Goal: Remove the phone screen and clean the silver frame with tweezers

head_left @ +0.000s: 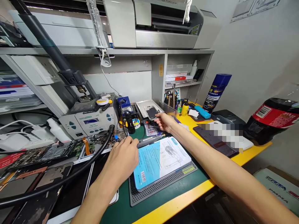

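Note:
My right hand (166, 122) reaches to the back of the mat, its thumb and fingers closed on the near edge of a small flat device part with a black panel (151, 112). That part is over a white tray-like plate (139, 107). My left hand (126, 151) is curled with the knuckles up; its fingertips are hidden. Just beside its fingers lies a grey pen-shaped tool (150, 141). Between my forearms a blue and white flat package (161, 161) rests on a grey perforated mat (149, 196).
A rework station (91, 121) and a black hose (102, 152) stand left, by circuit boards (53, 152). To the right are a phone (212, 140), a blue spray can (216, 91) and a cola bottle (271, 118). A shelf (130, 52) overhangs the back.

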The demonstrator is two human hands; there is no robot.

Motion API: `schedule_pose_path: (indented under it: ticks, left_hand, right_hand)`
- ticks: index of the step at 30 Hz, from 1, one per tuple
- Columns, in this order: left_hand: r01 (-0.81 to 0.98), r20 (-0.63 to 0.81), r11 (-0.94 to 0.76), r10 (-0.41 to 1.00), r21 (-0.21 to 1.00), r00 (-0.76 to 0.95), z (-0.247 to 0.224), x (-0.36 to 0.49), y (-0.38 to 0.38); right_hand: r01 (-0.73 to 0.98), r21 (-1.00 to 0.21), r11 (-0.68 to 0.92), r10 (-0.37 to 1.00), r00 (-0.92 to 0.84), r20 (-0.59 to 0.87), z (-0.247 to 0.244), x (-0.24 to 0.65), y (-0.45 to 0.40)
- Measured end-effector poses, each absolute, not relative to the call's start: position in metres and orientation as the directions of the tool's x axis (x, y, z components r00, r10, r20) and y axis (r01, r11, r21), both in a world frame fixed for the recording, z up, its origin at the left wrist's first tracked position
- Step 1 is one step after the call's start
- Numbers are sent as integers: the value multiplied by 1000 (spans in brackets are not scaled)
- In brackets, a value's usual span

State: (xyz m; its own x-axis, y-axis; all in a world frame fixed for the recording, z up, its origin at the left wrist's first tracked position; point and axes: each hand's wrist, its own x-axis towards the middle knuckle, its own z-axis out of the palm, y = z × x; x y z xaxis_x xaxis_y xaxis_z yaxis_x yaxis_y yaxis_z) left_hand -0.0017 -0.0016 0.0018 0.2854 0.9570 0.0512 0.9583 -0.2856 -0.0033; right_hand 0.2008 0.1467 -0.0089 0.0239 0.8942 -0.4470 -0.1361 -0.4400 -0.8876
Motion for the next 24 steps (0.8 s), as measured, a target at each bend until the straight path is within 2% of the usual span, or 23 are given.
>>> schedule_pose_path:
  ticks: [24]
  left_hand:
    - [960, 25, -280, 960, 5, 280, 5, 0, -1]
  right_hand:
    - [-126, -888, -442, 894, 26, -448, -12, 202, 150]
